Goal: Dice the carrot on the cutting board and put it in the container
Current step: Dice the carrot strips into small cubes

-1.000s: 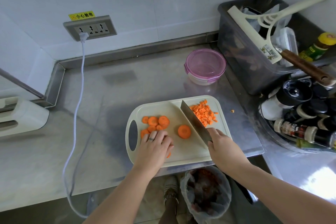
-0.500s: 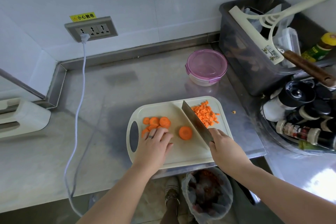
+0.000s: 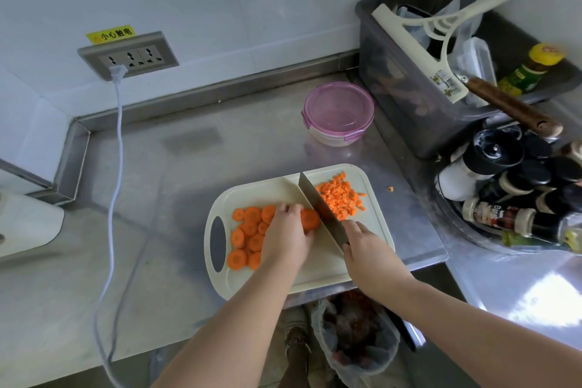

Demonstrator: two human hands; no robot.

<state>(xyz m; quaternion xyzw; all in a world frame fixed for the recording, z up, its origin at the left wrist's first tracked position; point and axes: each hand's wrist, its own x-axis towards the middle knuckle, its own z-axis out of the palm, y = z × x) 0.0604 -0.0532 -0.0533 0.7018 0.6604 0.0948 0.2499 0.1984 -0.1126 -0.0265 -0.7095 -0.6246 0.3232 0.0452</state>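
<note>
A cream cutting board (image 3: pixel 321 271) lies on the steel counter. Several round carrot slices (image 3: pixel 248 236) sit on its left half, and a heap of diced carrot (image 3: pixel 340 197) lies at its far right corner. My left hand (image 3: pixel 285 236) holds a stack of carrot slices (image 3: pixel 310 220) against the knife blade (image 3: pixel 318 208). My right hand (image 3: pixel 367 257) grips the knife handle, with the blade edge down on the board between the stack and the dice. The round container with a pink lid (image 3: pixel 338 113) stands closed behind the board.
A grey bin (image 3: pixel 406 110) with a squeegee and bottles stands at the back right. A rack of spice bottles (image 3: pixel 516 195) sits right of the board. One carrot bit (image 3: pixel 390 188) lies on the counter. A white cable (image 3: pixel 115 167) hangs from the wall socket. A bagged waste bin (image 3: pixel 356 337) is below the counter edge.
My left hand moved up from the board's near part to the single slice stack and now holds it against the blade. More slices on the left are uncovered. The knife stayed put.
</note>
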